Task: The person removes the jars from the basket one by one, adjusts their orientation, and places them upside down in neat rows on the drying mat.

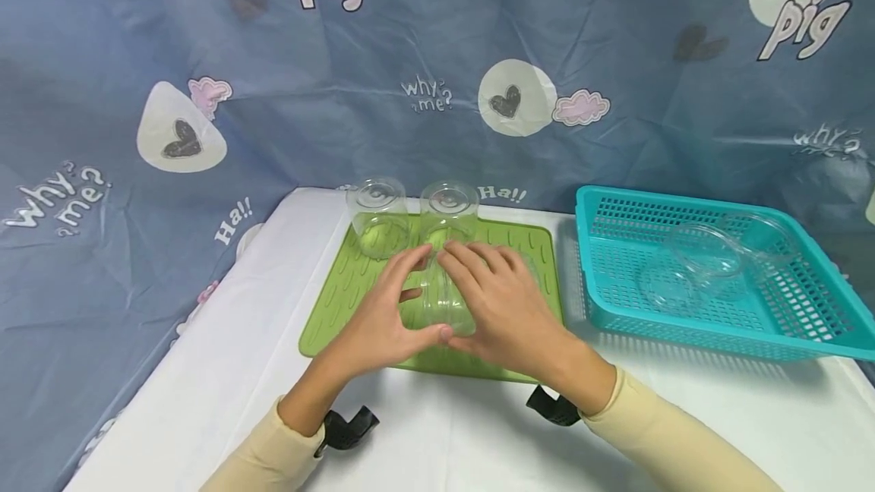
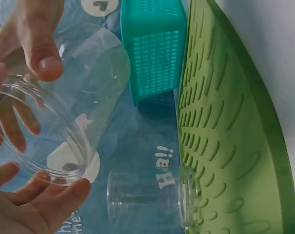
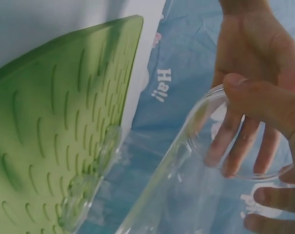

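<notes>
Both hands hold a clear plastic jar (image 1: pixel 440 302) on its side above the green ribbed mat (image 1: pixel 328 321). In the left wrist view its ridged mouth faces left and its body (image 2: pixel 101 73) extends up and right. My left hand (image 1: pixel 379 317) spans the mouth, fingertips along the rim. Round the jar from the other side curves my right hand (image 1: pixel 509 310), its thumb (image 3: pixel 249 87) over the rim in the right wrist view. Behind them, a left jar (image 1: pixel 377 219) and a right jar (image 1: pixel 449 211) stand upside down on the mat.
A turquoise perforated basket (image 1: pixel 683 332) stands to the right, with several clear jars (image 1: pixel 707 249) lying inside. White cloth (image 1: pixel 225 370) covers the table. A blue printed curtain (image 1: pixel 355 120) hangs behind.
</notes>
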A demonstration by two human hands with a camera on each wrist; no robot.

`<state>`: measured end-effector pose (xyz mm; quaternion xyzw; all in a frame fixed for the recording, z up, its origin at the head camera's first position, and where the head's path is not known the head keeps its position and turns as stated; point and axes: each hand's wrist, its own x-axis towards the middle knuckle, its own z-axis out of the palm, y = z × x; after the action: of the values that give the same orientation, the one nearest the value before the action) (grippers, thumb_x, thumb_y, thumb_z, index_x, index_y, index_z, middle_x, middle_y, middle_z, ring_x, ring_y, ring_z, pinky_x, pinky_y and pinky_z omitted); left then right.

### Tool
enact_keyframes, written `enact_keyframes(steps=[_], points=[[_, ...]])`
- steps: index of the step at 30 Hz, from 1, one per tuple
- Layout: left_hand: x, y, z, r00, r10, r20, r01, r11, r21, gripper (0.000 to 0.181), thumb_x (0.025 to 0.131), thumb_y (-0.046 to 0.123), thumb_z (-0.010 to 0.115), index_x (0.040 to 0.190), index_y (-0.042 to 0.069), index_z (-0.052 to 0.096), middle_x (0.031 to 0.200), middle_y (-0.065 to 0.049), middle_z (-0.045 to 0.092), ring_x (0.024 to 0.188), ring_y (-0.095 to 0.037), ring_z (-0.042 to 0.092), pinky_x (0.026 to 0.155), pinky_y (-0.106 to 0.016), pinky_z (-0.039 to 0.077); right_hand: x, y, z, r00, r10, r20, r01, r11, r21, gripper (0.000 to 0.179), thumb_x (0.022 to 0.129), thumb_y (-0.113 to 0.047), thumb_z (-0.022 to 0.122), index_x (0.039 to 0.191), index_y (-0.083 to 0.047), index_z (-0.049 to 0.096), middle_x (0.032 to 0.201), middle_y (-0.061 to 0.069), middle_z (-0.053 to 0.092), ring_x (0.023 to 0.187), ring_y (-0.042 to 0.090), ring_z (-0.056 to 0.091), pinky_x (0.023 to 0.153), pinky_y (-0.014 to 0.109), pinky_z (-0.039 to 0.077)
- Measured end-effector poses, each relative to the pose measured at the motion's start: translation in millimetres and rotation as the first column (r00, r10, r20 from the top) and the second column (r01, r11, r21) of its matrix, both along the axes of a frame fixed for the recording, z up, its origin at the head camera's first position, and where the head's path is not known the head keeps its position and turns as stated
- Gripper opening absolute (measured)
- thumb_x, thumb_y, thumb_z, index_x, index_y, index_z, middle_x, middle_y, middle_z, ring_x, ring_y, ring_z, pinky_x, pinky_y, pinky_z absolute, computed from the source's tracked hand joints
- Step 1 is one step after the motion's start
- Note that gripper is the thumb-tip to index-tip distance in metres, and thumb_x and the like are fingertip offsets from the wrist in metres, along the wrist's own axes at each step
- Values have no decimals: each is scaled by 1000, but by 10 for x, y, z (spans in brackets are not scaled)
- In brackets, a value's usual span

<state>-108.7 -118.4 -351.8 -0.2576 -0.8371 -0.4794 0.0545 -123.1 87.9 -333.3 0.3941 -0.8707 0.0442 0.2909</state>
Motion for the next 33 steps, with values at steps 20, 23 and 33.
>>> enact_keyframes(steps=[20, 23, 33], points=[[100, -225, -39, 1000, 1, -18, -1, 1000, -16, 90, 71, 21, 88, 146, 20, 40, 146, -5, 44, 131, -26, 48, 100, -38, 57, 43, 114, -97, 965, 90, 247, -82, 996, -43, 107, 66, -56, 86, 151, -14, 37, 151, 6, 47, 137, 28, 47, 110, 51, 43], [102, -258, -6, 1000, -7, -20, 7, 1000, 3, 89, 70, 20, 89, 146, 21, 42, 145, -6, 45, 130, -27, 49, 102, -41, 55, 64, 213, -109, 919, 111, 379, -50, 985, -167, 110, 65, -50, 89, 153, -15, 33, 154, 7, 43, 141, 29, 43, 114, 54, 40], [33, -346, -14, 994, -113, 13, 106, 963, 246, 84, 76, 11, 83, 147, 11, 39, 144, -17, 47, 128, -7, 51, 101, -45, 55, 60, 462, -278, 486, 669, 562, 58, 617, -785, 114, 75, -33, 87, 159, -24, 11, 161, 14, 23, 145, 22, 36, 115, 57, 39]])
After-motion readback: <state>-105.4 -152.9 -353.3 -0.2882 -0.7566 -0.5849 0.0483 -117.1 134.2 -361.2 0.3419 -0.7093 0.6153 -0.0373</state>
